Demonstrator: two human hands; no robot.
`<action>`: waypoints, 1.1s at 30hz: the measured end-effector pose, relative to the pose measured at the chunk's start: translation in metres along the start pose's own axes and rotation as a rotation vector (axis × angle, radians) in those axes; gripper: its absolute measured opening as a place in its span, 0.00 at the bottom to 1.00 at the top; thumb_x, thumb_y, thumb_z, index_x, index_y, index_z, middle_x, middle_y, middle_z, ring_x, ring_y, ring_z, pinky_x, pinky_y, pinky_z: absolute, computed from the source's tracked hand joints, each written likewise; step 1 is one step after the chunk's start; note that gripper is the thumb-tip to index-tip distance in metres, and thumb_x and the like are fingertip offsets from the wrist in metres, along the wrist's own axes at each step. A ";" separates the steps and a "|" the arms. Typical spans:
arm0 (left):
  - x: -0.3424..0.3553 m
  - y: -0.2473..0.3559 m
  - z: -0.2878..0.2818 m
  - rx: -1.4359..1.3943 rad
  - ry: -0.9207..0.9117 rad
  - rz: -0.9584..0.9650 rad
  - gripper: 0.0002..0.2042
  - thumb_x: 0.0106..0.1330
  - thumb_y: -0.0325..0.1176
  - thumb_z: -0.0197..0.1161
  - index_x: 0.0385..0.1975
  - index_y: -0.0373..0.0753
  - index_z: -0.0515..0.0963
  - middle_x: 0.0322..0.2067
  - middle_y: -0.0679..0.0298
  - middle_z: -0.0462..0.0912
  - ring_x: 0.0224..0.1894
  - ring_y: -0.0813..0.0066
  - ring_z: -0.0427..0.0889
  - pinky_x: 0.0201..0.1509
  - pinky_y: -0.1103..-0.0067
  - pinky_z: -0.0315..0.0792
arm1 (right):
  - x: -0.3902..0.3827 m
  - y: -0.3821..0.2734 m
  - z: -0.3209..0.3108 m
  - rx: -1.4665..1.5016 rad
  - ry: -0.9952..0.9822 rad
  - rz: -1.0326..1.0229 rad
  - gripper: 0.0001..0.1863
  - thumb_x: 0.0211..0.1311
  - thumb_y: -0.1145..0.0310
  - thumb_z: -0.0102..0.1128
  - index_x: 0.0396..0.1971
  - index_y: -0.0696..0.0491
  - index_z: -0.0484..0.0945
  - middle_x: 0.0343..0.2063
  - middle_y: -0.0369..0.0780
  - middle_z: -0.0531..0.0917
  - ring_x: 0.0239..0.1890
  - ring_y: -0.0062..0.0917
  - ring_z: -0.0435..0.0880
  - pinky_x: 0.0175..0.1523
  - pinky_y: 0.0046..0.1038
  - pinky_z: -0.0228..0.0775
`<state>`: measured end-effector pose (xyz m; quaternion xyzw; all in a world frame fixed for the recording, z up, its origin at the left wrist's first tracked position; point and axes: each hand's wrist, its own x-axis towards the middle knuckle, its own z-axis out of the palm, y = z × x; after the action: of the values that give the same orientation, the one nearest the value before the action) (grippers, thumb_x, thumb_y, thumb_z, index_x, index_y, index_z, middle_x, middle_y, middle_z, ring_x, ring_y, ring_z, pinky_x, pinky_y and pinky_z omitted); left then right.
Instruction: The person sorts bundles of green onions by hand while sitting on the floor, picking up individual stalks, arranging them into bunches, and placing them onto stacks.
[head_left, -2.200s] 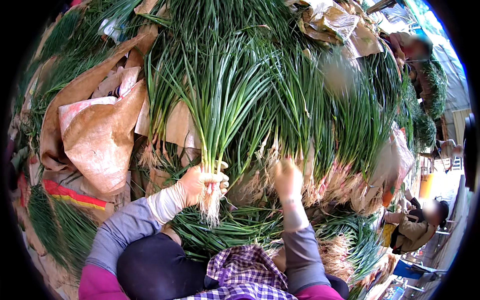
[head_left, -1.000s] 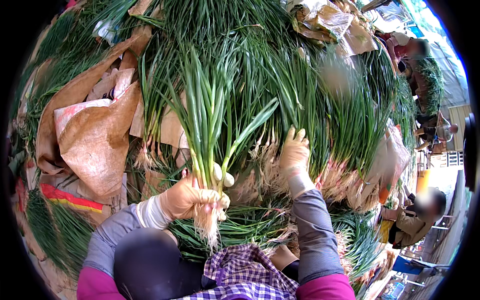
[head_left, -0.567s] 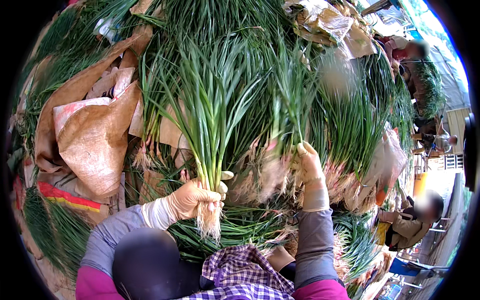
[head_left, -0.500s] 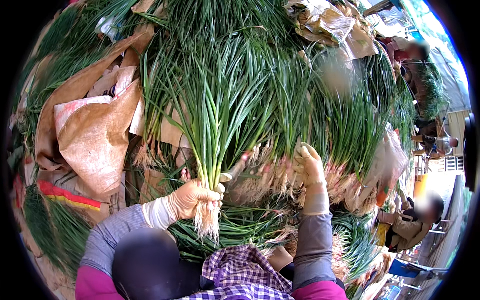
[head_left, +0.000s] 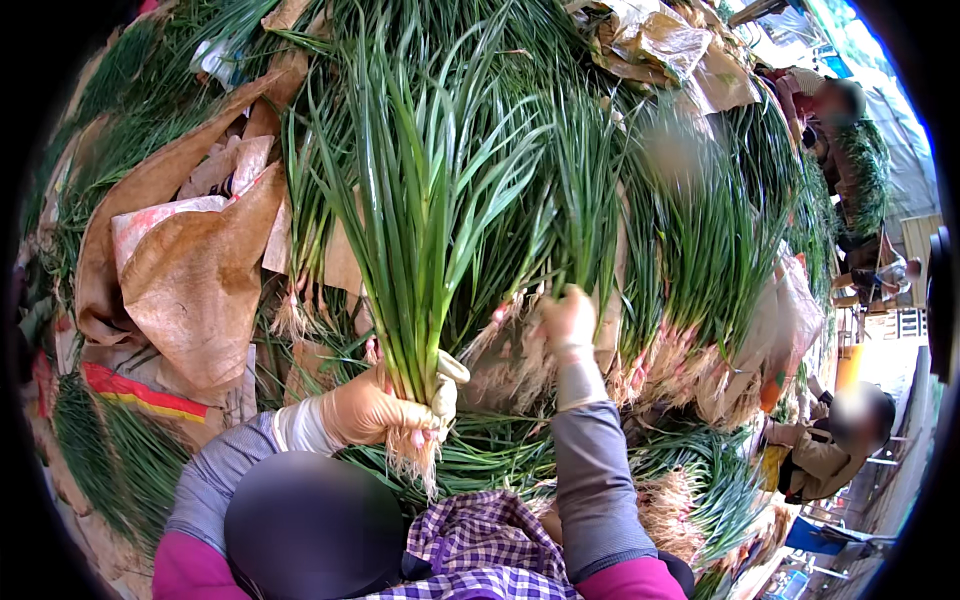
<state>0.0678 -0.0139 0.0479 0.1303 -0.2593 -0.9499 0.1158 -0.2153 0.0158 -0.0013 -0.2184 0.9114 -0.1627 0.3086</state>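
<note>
My left hand (head_left: 385, 410), in a pale glove, is closed round a bunch of green onions (head_left: 425, 290) just above its white, stringy roots. The long leaves fan upward from it. My right hand (head_left: 567, 320), gloved too and slightly blurred, has its fingers curled at the foot of some upright leaves to the right of the bunch; what it grips is unclear. A row of onions (head_left: 700, 230) with pink-white bases lies further right, and more onions (head_left: 480, 450) lie crosswise just beyond my lap.
Crumpled brown paper sacks (head_left: 190, 290) cover the left side, above another pile of onions (head_left: 110, 460). A torn pale sack (head_left: 650, 45) lies at the top right. Co-workers (head_left: 830, 460) sit at the right edge, more (head_left: 820, 95) further off, near a yellow object (head_left: 850, 365).
Since half a second ago my right hand has shifted left, closer to the held bunch. My left hand still grips the bunch, whose leaves now reach higher.
</note>
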 end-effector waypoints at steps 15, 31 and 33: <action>0.018 -0.046 -0.012 0.013 0.221 -0.226 0.12 0.55 0.21 0.59 0.40 0.33 0.72 0.32 0.59 0.78 0.26 0.76 0.78 0.30 0.80 0.74 | -0.134 0.037 0.031 0.453 -0.308 -0.318 0.13 0.60 0.64 0.57 0.41 0.56 0.78 0.31 0.36 0.77 0.22 0.21 0.75 0.29 0.22 0.72; 0.010 -0.047 -0.028 -0.474 0.025 -0.301 0.13 0.56 0.17 0.56 0.39 0.39 0.69 0.39 0.55 0.77 0.42 0.58 0.79 0.48 0.56 0.74 | -0.099 0.015 0.025 0.990 -0.763 -0.180 0.14 0.64 0.62 0.53 0.43 0.57 0.73 0.28 0.33 0.80 0.24 0.13 0.71 0.28 0.14 0.63; 0.012 -0.043 -0.024 -0.415 0.053 -0.314 0.13 0.56 0.18 0.57 0.40 0.39 0.69 0.40 0.55 0.77 0.42 0.58 0.79 0.48 0.56 0.74 | -0.096 0.008 0.047 1.188 -0.650 -0.163 0.08 0.64 0.68 0.53 0.38 0.56 0.74 0.26 0.32 0.79 0.24 0.13 0.72 0.27 0.14 0.62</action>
<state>0.0572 0.0079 0.0034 0.1671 -0.0324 -0.9854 -0.0023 -0.1190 0.0626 0.0065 -0.1176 0.5091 -0.5843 0.6209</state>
